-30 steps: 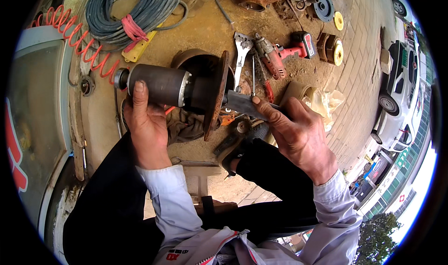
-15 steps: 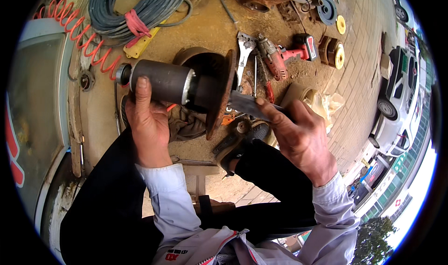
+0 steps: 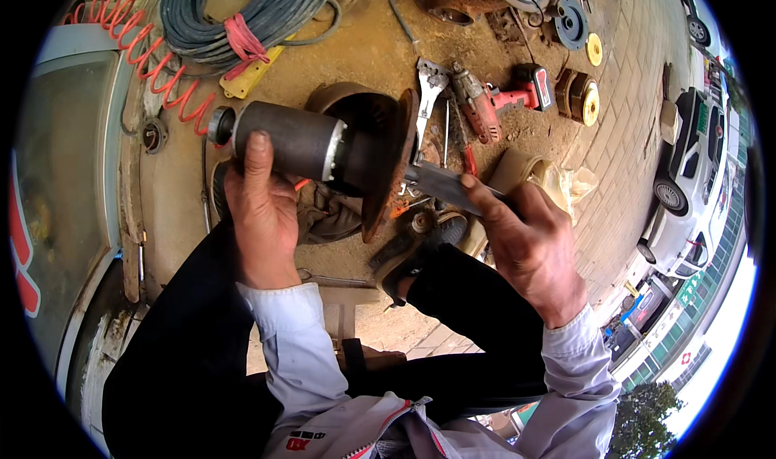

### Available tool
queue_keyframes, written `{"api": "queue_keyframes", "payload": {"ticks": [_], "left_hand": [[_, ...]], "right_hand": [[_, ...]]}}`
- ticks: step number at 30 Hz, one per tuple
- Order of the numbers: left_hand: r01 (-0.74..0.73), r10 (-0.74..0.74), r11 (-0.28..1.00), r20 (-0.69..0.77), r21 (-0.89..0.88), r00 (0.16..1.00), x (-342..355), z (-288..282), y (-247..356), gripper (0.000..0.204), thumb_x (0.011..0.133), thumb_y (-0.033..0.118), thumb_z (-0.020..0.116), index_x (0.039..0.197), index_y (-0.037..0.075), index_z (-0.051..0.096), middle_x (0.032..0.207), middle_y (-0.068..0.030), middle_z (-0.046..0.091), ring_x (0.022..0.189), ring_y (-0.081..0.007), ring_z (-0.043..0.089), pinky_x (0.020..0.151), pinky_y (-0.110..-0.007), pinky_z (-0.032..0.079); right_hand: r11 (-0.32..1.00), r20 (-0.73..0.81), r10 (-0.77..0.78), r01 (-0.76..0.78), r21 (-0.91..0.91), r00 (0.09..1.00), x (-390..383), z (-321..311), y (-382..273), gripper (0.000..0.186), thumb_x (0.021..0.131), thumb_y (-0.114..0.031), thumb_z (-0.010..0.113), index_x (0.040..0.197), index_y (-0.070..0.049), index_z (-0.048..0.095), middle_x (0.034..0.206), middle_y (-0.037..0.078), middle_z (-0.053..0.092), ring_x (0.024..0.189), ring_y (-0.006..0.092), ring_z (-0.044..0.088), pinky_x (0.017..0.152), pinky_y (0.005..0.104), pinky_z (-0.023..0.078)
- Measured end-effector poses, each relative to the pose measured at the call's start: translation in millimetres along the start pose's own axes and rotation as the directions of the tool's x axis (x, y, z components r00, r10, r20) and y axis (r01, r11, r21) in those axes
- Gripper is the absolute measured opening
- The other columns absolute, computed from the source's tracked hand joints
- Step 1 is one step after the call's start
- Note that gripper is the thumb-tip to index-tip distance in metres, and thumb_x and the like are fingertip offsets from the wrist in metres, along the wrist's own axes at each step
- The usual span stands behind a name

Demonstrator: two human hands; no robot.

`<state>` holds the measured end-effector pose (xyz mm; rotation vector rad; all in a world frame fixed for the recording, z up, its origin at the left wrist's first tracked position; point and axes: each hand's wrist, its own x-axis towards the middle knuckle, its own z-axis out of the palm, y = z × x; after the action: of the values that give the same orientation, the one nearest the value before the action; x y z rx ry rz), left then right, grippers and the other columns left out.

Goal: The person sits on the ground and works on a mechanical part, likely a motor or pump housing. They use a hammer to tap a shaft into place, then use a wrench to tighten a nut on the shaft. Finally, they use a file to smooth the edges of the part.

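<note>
My left hand (image 3: pixel 263 208) is closed round a dark motor rotor (image 3: pixel 291 139), thumb on top and fingers underneath. The rotor lies roughly level in the air, a bearing (image 3: pixel 221 126) on its left end and a pale ring round its right edge. At its right end stands a rusty round flange (image 3: pixel 394 164), seen nearly edge-on. In my right hand (image 3: pixel 529 236) is a flat grey metal file (image 3: pixel 443 186), forefinger stretched along it. Its tip reaches the flange's right side; whether it touches metal there I cannot tell.
Beyond the rotor lie a red cordless impact wrench (image 3: pixel 481 107), a bright metal puller (image 3: pixel 428 95) and copper-coloured coils (image 3: pixel 575 95). A tied hose coil (image 3: pixel 242 26) and red spiral hose (image 3: pixel 153 71) lie far left. A glass-fronted cabinet (image 3: pixel 69 152) stands left; cars (image 3: pixel 687 176) are parked right.
The rotor with its flange has shifted slightly to the right in view, and the file with my right hand likewise. Both grips look the same; the background has shifted a little too.
</note>
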<state>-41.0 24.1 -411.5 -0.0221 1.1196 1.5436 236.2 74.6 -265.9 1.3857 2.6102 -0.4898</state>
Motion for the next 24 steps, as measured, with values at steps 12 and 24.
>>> {"api": "queue_keyframes", "payload": {"ticks": [12,24], "left_hand": [[0.019,-0.015,0.998,-0.068,0.052,0.998,-1.1,-0.8,5.8,0.037,0.103,0.028,0.069,0.129,0.002,0.064,0.12,-0.0077,0.072,0.109,-0.0195,0.071,0.093,-0.037,0.06],[0.013,-0.014,1.0,-0.066,-0.01,0.998,-2.1,1.6,-5.7,0.036,0.101,0.025,0.072,0.128,0.004,0.063,0.121,-0.0083,0.072,0.111,-0.0205,0.07,0.093,-0.038,0.061]], "right_hand": [[1.0,0.007,-0.011,0.011,0.023,1.0,8.2,-5.1,-3.9,0.071,0.073,0.003,0.07,0.141,-0.02,0.068,0.074,0.006,0.044,0.066,0.024,0.056,0.053,0.0403,0.05],[0.999,-0.012,0.021,-0.021,0.03,1.0,0.3,-4.4,-2.3,0.063,0.075,0.002,0.069,0.136,-0.017,0.071,0.073,0.005,0.044,0.063,0.0221,0.056,0.052,0.0381,0.05]]}}
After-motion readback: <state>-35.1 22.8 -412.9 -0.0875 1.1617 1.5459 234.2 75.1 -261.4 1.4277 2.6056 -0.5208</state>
